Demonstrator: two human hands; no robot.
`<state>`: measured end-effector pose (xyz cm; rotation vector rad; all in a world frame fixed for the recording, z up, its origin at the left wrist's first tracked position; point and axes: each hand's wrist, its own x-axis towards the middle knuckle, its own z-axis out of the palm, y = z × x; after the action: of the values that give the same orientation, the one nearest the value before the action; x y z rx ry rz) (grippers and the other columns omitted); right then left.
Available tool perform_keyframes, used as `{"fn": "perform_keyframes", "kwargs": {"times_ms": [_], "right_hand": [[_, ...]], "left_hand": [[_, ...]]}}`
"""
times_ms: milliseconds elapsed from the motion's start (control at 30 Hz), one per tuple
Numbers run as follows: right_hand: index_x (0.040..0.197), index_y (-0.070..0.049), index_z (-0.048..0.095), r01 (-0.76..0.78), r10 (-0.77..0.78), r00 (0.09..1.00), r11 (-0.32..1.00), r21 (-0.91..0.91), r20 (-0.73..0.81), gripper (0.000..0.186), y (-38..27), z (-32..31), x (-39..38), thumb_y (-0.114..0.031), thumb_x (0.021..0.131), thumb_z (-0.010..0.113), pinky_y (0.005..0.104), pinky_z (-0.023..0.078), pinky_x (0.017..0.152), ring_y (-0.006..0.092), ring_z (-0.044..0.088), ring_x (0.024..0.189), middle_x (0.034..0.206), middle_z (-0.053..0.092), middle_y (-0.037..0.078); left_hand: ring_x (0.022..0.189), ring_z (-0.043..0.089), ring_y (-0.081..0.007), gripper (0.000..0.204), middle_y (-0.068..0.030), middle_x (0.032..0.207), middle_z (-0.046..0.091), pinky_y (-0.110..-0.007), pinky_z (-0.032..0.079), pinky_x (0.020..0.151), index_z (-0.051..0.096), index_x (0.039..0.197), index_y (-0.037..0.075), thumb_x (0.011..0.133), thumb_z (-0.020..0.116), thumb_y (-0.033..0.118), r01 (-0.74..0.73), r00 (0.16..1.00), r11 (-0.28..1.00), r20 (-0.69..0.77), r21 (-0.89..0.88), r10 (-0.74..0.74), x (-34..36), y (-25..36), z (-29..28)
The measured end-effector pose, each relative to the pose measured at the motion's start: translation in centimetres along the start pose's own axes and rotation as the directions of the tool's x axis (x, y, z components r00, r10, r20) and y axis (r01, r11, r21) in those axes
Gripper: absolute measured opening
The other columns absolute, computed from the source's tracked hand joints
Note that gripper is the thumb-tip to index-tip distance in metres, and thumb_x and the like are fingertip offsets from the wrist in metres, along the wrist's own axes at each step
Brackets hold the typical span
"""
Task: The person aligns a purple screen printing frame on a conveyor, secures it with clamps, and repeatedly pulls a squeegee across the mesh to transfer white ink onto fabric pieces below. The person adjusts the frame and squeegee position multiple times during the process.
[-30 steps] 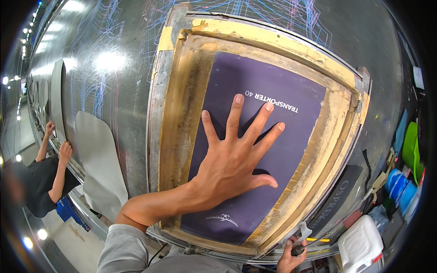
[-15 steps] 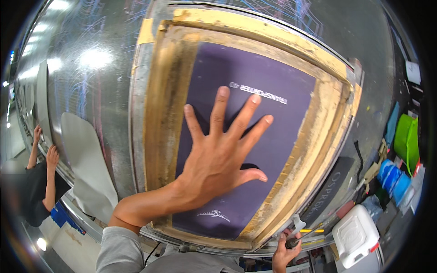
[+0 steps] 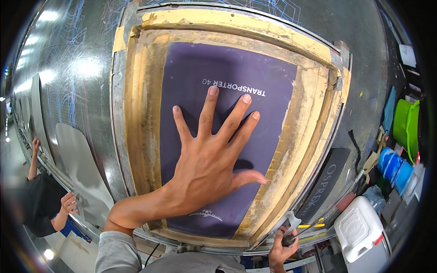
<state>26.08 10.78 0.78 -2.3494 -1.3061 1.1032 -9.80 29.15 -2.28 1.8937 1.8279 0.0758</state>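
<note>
My left hand [image 3: 207, 157] is spread flat over a purple panel [image 3: 246, 150], fingers apart and holding nothing. Shadows lie beside the fingers; whether the palm presses on the panel I cannot tell. White lettering and a small white emblem mark the panel, the emblem partly covered by my wrist. A worn, yellowish, wood-like frame [image 3: 132, 113] surrounds the panel. Beyond the frame's near right corner, my right hand [image 3: 281, 255] is closed round the dark handle of what looks like a screwdriver [image 3: 288, 240], its thin shaft pointing up and right. A pale metal piece [image 3: 293, 220] stands beside it.
A dark lettered panel [image 3: 323, 186] lies right of the frame. Farther right are a white jug [image 3: 359, 227], a blue roll [image 3: 391, 164] and a green container [image 3: 406, 127]. At left, grey sheets [image 3: 82, 168] lie near another person's hand [image 3: 69, 203].
The scene has shifted left in view. My left hand sits slightly farther right over the panel, still spread. My right hand keeps its grip. The other person's nearer hand has dropped lower.
</note>
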Motion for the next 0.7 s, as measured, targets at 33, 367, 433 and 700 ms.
{"fn": "perform_keyframes", "kwargs": {"times_ms": [33, 367, 433, 700], "right_hand": [[0.123, 0.008, 0.053, 0.007, -0.007, 1.0, 1.0, 0.021, -0.002, 0.032, 0.1, 0.0, 0.0, 0.004, 0.093, 0.065, 0.029, 0.05, 0.082, 0.0142, 0.06, 0.092, 0.105, 0.068, 0.014], [0.125, 0.008, 0.053, -0.059, 0.057, 0.998, 0.998, 0.039, 0.038, 0.035, -0.9, -0.1, -0.2, 0.003, 0.093, 0.067, 0.0321, 0.05, 0.087, 0.0172, 0.062, 0.097, 0.107, 0.067, 0.015], [0.124, 0.008, 0.053, -0.062, 0.061, 0.998, 0.997, 0.034, 0.032, 0.035, -1.1, 0.0, -0.2, 0.003, 0.093, 0.068, 0.0323, 0.05, 0.088, 0.0174, 0.062, 0.098, 0.108, 0.067, 0.015], [0.12, 0.006, 0.057, -0.069, 0.071, 0.997, 0.995, 0.069, -0.02, 0.031, -1.0, 0.1, -0.1, 0.004, 0.091, 0.068, 0.0317, 0.05, 0.089, 0.0164, 0.062, 0.098, 0.108, 0.068, 0.013]], "left_hand": [[0.152, 0.014, -0.0534, 0.105, -0.0104, 0.166, 0.03, -0.091, 0.019, 0.097, 0.047, 0.153, 0.017, 0.073, 0.06, 0.084, -0.002, 1.0, 1.0, 0.003, 0.019, 0.002, 0.1, 0.0, 0.1], [0.153, 0.014, -0.0523, 0.103, -0.0095, 0.167, 0.027, -0.091, 0.02, 0.097, 0.045, 0.155, 0.02, 0.075, 0.056, 0.085, -0.021, 0.999, 0.996, 0.038, 0.09, 0.018, -0.1, -0.5, 0.3], [0.153, 0.013, -0.052, 0.103, -0.0094, 0.167, 0.027, -0.091, 0.02, 0.097, 0.045, 0.155, 0.02, 0.076, 0.056, 0.084, -0.023, 0.999, 0.996, 0.038, 0.088, 0.019, 0.0, -0.5, 0.3], [0.154, 0.015, -0.0503, 0.101, -0.0082, 0.166, 0.031, -0.088, 0.02, 0.101, 0.046, 0.154, 0.019, 0.075, 0.064, 0.079, 0.009, 1.0, 0.997, 0.004, 0.072, -0.009, -0.3, -0.3, 0.5]]}}
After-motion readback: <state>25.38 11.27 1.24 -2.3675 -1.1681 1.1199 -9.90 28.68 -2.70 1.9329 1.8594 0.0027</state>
